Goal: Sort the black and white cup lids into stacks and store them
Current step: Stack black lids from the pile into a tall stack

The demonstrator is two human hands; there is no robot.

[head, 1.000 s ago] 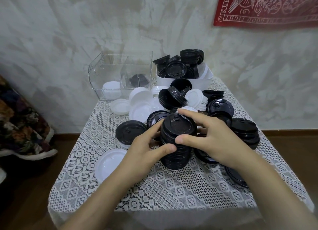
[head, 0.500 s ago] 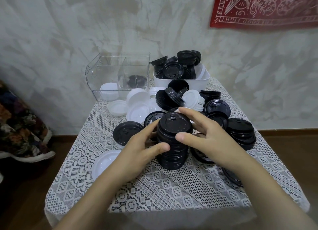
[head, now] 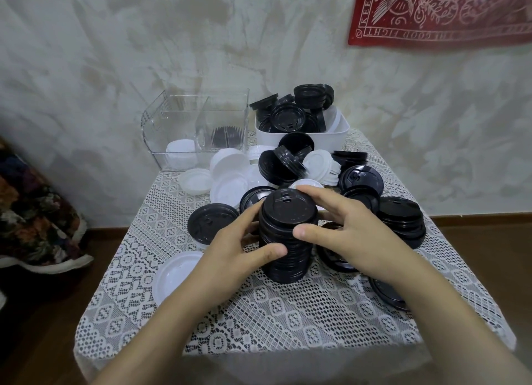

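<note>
We clasp the ribbed stack of round black plastic lids (head: 288, 240) between our left hand (head: 230, 255) and right hand (head: 348, 232), fingers curled round it. Lace tablecloth (head: 288, 312) lies beneath.

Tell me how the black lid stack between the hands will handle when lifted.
Probably light, being thin plastic. The black lid stack looks tall and uneven, so it may lean or split midway unless the left hand and right hand grip both sides.
</note>
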